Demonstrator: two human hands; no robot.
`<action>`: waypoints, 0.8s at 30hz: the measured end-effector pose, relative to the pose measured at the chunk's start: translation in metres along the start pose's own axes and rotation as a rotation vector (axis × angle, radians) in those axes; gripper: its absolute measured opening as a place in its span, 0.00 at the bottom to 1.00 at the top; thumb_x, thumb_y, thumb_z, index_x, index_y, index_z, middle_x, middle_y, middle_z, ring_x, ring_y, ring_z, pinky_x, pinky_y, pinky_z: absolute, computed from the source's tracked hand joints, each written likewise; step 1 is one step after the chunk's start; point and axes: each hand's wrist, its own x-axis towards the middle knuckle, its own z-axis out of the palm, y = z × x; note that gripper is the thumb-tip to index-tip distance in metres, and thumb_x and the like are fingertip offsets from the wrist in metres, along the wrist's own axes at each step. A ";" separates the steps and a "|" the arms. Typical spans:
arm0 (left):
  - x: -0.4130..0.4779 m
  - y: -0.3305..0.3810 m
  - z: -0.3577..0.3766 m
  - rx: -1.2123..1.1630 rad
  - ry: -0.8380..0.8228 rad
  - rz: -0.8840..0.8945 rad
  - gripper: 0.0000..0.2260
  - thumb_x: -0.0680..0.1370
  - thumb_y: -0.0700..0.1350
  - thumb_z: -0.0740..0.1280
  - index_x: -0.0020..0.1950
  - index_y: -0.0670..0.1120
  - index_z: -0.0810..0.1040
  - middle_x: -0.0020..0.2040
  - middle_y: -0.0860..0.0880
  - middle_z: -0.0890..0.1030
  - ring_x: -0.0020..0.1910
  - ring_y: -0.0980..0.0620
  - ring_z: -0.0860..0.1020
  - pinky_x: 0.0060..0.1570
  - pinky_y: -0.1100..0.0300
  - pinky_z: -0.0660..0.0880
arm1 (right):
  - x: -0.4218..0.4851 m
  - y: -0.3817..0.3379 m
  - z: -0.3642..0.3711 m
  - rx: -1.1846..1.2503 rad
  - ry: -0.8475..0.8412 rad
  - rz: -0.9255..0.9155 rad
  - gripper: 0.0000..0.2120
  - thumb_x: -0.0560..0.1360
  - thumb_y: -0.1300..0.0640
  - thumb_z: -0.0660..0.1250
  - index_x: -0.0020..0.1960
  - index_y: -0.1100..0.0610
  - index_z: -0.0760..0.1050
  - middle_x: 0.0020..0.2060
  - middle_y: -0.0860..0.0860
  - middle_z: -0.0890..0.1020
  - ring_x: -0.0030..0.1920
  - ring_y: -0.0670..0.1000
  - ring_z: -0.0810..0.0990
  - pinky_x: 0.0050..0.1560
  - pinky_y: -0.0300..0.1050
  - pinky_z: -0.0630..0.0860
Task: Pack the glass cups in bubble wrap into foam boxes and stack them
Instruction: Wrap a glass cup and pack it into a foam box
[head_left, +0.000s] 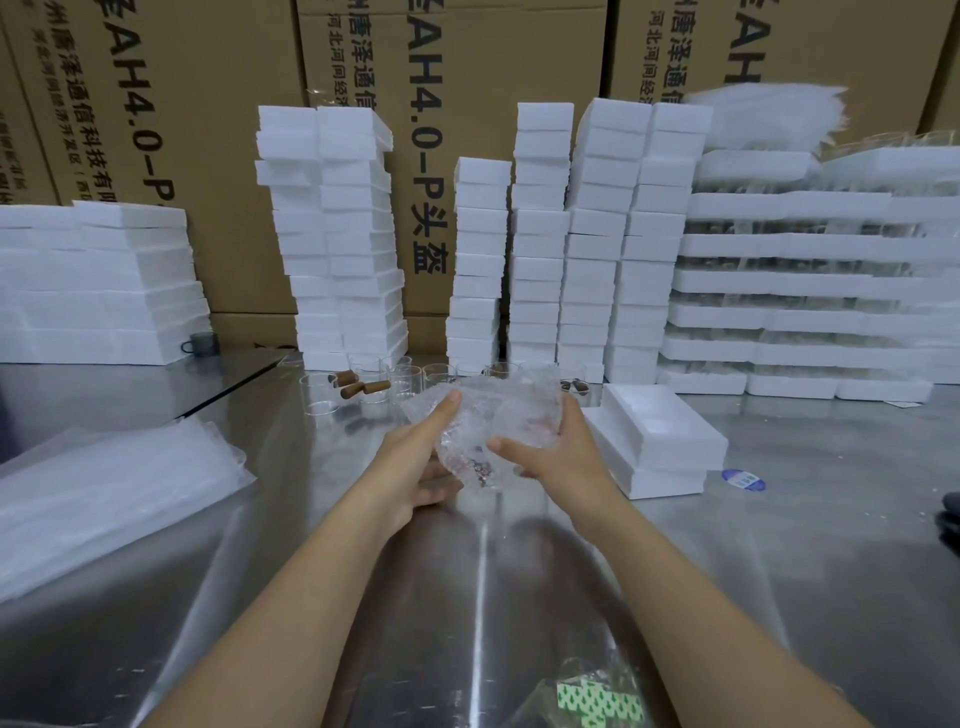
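Note:
A bubble-wrapped bundle (491, 421) is held above the steel table, and something dark shows through the wrap near its bottom. My left hand (415, 462) grips its left side, index finger stretched up along the wrap. My right hand (550, 457) cups its right side, thumb across the front. An open white foam box (660, 431) with a moulded recess lies tilted on another foam piece just right of my right hand. Bare glass cups (405, 376) with brown wooden handles (358, 389) stand in a row behind the bundle.
Tall stacks of white foam boxes (540, 234) line the back, with cardboard cartons behind. Foam trays holding glassware (805, 291) fill the right. A pile of bubble-wrap sheets (104, 493) lies at the left. A green-and-white tape roll in plastic (597, 701) sits near me.

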 end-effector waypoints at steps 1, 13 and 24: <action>-0.001 0.001 0.000 -0.008 0.000 0.013 0.29 0.72 0.71 0.76 0.63 0.52 0.85 0.55 0.47 0.89 0.56 0.45 0.88 0.58 0.48 0.83 | -0.001 0.000 0.000 0.025 -0.058 0.083 0.29 0.69 0.50 0.83 0.65 0.46 0.74 0.56 0.41 0.84 0.53 0.43 0.85 0.52 0.48 0.85; 0.000 0.000 0.005 -0.141 -0.092 0.107 0.33 0.74 0.68 0.75 0.69 0.47 0.83 0.63 0.44 0.87 0.62 0.45 0.86 0.66 0.47 0.78 | -0.002 -0.006 0.008 0.123 -0.169 0.263 0.09 0.80 0.55 0.72 0.48 0.61 0.83 0.41 0.57 0.86 0.40 0.51 0.86 0.45 0.44 0.84; -0.004 0.003 0.010 -0.151 -0.136 0.130 0.27 0.79 0.62 0.74 0.70 0.45 0.82 0.63 0.43 0.87 0.62 0.44 0.86 0.59 0.53 0.83 | -0.007 -0.009 0.007 0.195 -0.203 0.301 0.09 0.79 0.54 0.74 0.55 0.60 0.82 0.41 0.54 0.87 0.41 0.53 0.85 0.46 0.44 0.84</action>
